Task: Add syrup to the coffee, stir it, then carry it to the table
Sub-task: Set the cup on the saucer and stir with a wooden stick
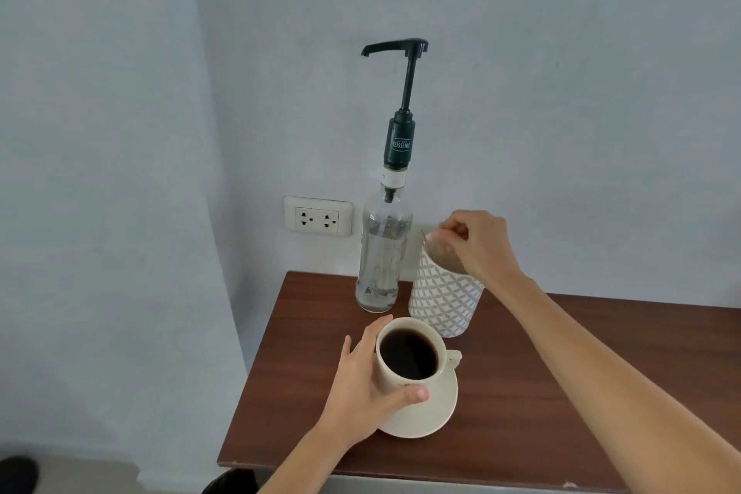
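A cream cup (401,383) full of black coffee stands on a cream saucer (433,409) on the dark wooden counter (561,393). My left hand (361,385) wraps around the cup's left side. Behind the cup rises a clear glass syrup bottle (383,257) with a tall black pump (401,92). To the bottle's right is a patterned white-grey holder (443,301). My right hand (479,243) reaches into its top, fingers pinched on a thin stirrer (426,241) sticking out of it.
A white double wall socket (318,216) sits left of the bottle. The counter's left edge falls off to pale wall and floor, and its front edge lies close to me. Bare wood stretches to the right of the holder.
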